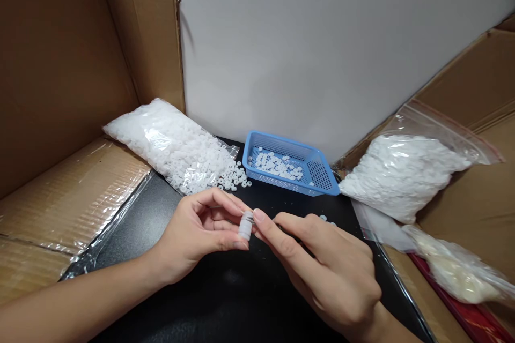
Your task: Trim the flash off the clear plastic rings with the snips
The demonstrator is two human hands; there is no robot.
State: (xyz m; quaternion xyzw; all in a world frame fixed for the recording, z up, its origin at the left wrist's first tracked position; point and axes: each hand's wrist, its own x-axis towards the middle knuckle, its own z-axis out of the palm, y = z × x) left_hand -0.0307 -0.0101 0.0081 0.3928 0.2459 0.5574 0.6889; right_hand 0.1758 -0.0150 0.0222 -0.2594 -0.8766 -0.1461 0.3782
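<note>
My left hand (201,230) pinches a small white plastic piece (245,225) between thumb and fingers, over the black table top (225,300). My right hand (322,268) meets it from the right, fingertips closed on the same white piece. Behind the hands stands a blue mesh basket (322,174) with several small white rings in it. A few loose white rings (237,179) lie spilled at the mouth of a clear bag of white rings (173,144) at the back left.
A second clear bag of white parts (402,171) leans at the right, with another bag of pale parts (454,273) in front of it. Cardboard walls (60,64) close in on the left and right, and a white panel (322,48) stands behind.
</note>
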